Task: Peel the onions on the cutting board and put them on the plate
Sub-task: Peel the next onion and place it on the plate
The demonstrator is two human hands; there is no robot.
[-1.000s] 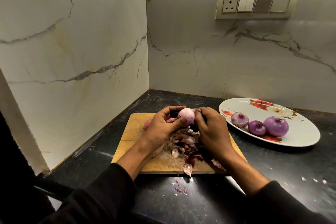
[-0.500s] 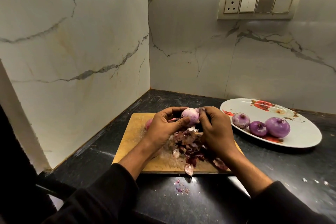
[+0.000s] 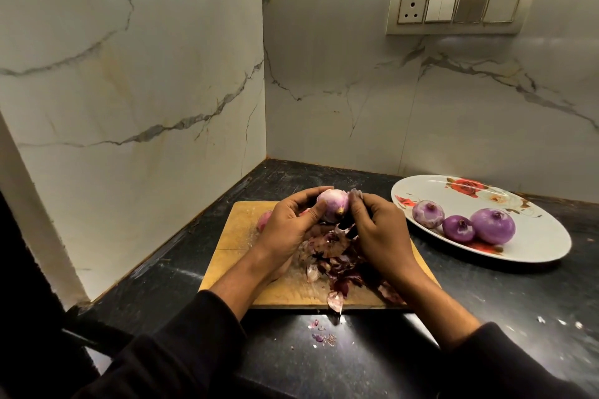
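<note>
My left hand (image 3: pixel 290 223) grips a pale purple onion (image 3: pixel 334 208) above the wooden cutting board (image 3: pixel 233 233). My right hand (image 3: pixel 377 230) pinches a strip of skin (image 3: pixel 356 194) at the onion's right side, and something dark shows under its fingers. Another onion (image 3: pixel 264 220) lies on the board behind my left hand, mostly hidden. A pile of dark red peels (image 3: pixel 334 256) covers the board's middle. Three peeled onions (image 3: pixel 428 214) (image 3: pixel 458 228) (image 3: pixel 492 225) lie on the white flowered plate (image 3: pixel 534 236) to the right.
The board and plate sit on a black countertop (image 3: pixel 486 301) in a corner of marble walls. Small peel bits (image 3: pixel 321 334) lie on the counter in front of the board. A switch panel (image 3: pixel 453 8) is on the back wall.
Both hands have lifted the onion slightly. My right hand has pulled a strip of skin up at the onion's right side.
</note>
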